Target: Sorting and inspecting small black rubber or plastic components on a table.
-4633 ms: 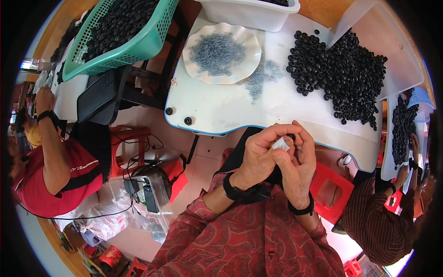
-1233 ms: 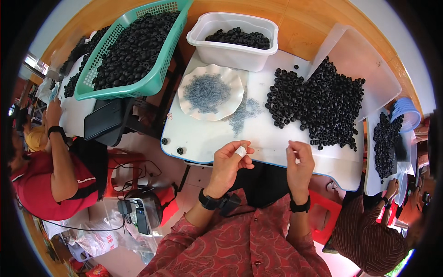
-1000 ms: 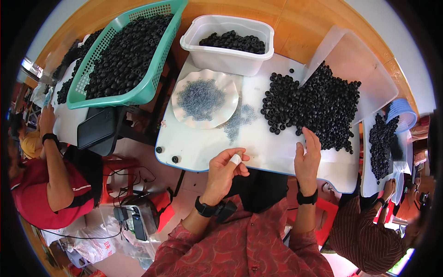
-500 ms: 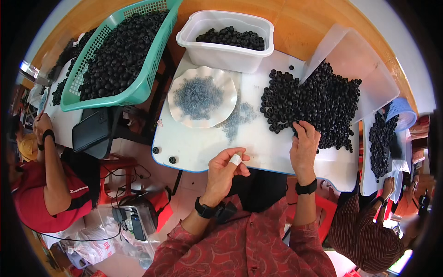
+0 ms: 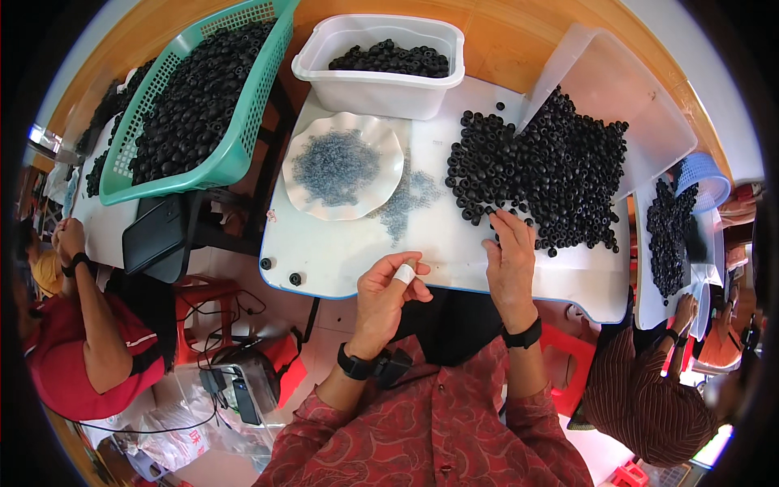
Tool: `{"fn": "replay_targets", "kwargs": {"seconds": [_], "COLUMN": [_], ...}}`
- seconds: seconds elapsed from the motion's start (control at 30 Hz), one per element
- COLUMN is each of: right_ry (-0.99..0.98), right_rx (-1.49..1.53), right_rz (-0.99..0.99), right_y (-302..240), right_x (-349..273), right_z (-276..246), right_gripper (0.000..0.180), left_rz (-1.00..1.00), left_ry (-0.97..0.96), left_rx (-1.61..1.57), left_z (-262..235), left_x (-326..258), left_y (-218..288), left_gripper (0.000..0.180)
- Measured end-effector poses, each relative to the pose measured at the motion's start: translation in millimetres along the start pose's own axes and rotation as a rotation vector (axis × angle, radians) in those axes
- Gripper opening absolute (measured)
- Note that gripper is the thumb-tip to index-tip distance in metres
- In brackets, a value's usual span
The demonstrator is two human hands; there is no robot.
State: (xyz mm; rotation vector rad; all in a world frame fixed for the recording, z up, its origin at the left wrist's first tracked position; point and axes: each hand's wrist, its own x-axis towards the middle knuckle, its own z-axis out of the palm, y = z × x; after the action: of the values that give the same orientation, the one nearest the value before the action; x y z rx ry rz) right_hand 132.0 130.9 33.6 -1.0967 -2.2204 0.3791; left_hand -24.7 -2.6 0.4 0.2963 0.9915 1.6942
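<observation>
The right hand (image 5: pixel 511 272) (thumb apart) is beside black beads (image 5: pixel 560 166).

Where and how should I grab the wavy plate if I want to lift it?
Probably take the wavy plate by its rim, from the left or near side, pinching the edge from above and below. It's wide and shallow, and the clear pieces are heaped mid-plate, leaving the rim bare. Loose pieces lie by its right side and the tub stands behind, so those sides look less handy.
</observation>
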Motion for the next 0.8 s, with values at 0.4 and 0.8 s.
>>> {"fn": "replay_targets", "kwargs": {"seconds": [0.4,0.8], "right_ry": [0.253,0.009], "right_rx": [0.100,-0.008], "right_rz": [0.197,0.113], "right_y": [20,16], "right_x": [-31,-13], "right_z": [-25,-29], "right_gripper": [0.032,0.051], "left_rz": [0.016,0.017], "left_ry": [-0.004,-0.023], "left_rx": [0.006,-0.011], "left_z": [0,1], "left_x": [-3,-7], "left_y": [0,-3], "left_gripper": [0.023,0.024]}}
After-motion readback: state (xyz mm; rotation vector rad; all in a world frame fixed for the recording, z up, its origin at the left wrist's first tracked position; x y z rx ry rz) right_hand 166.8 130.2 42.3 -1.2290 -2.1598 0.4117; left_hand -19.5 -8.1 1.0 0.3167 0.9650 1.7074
